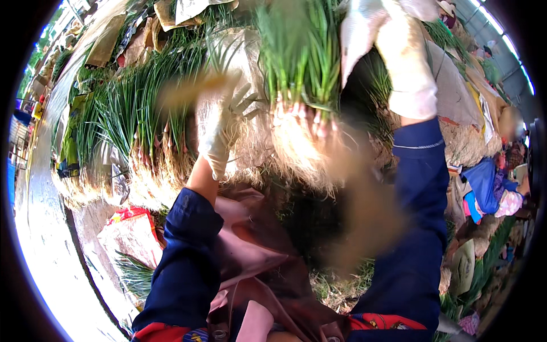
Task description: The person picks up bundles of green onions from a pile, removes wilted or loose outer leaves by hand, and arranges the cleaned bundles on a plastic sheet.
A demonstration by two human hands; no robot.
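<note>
A bunch of green onions [302, 114], green leaves up and pale roots down, stands in front of me. Just left of it is my left hand [216, 125] in a cream glove, partly behind a brown blur; its stained fingers point toward the bunch and look spread, with nothing visible in them. My right hand [405, 62], also gloved, reaches up past the right side of the bunch. Its fingers run into whitish material [360, 37] near the top edge, and I cannot make out whether they grip it.
More green onions [154, 108] stand in a row on the left, roots toward me. A red-and-white bag [134, 231] lies below them. Pale sacking [453, 85] covers a heap on the right, with a person in blue clothing [484, 182] beyond. A brown apron [262, 256] covers my lap.
</note>
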